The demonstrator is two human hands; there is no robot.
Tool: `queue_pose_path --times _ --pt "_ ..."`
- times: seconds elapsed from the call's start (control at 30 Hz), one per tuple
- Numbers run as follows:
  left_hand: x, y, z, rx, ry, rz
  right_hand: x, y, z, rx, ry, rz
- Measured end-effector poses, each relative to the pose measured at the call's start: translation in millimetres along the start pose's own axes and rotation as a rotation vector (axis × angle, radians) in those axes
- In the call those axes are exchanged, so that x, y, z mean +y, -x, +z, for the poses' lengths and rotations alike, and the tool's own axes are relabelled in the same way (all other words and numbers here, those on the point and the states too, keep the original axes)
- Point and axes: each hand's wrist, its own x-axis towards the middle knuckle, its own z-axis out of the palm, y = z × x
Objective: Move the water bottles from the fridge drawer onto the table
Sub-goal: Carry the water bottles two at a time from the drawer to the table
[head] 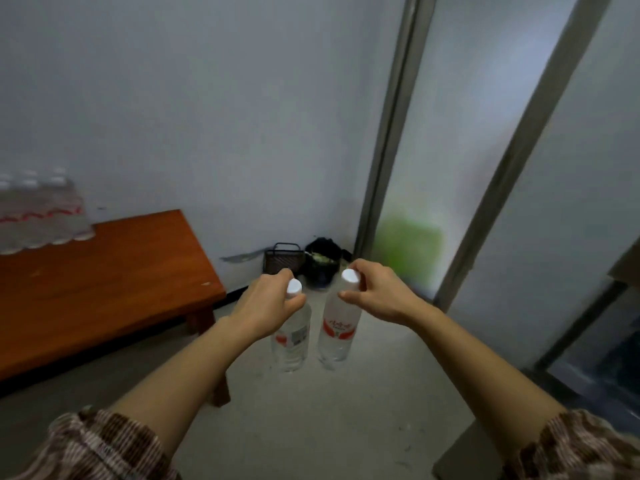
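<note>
My left grip (266,303) pinches the left bottle (294,344) at its neck; my right grip (377,296) pinches the right bottle (337,336) likewise; both hang beyond the right edge of the desk (104,289).

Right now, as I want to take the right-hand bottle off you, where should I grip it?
Probably round the red-labelled middle of the right-hand bottle, from your right side. It hangs near upright, the fingers of the right hand pinch its neck, and the left-hand bottle, held by the left hand, hangs close on the other side.
</note>
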Motion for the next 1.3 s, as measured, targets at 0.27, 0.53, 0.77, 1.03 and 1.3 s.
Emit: queue_pose_path --times 0.27,0.53,0.77,1.03,1.3 --pt "-166 39 -82 0.064 -0.239 -0.266 -138 -112 113 -0.321 0.076 -0.344" --pt "-333 25 -159 -0.018 -0.348 -0.461 -268 -251 232 -0.437 0.2 -0.641" --pt "-465 3 -232 0.02 -0.404 -0.602 -381 -356 318 -0.503 0.295 -0.777" --pt "-590 -25 -286 0.035 -0.521 -0.668 -476 -444 402 -0.406 0.407 -0.87" --pt "-722 -54 -319 -0.024 -0.507 -0.584 -545 -515 485 -0.375 0.45 -0.791"
